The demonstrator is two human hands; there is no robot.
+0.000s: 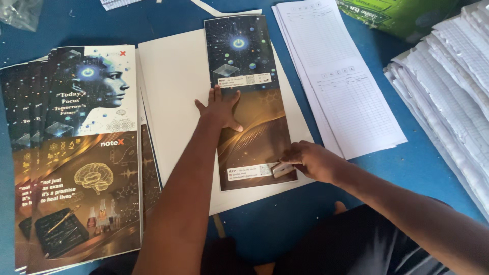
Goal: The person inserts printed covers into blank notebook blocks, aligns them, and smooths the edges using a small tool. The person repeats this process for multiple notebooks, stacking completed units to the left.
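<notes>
My left hand (220, 108) lies flat and open on the folded cover sheet (249, 102) atop the white card (173, 81), right hand (311, 159) gripping a small pale block (281, 169) at its lower edge; I'd press evenly along the fold

A: Folded cover (249, 102): dark blue top with glowing dots, gold-brown swirls below, white label strips.
B: Cover stack (84, 153)?
A: Same blue and gold; pale face profile, line-drawn brain. Blank sheet (173, 86) cream.
B: Ruled sheets (331, 66)?
A: White, fine grey lines. Table (407, 163) blue.
</notes>
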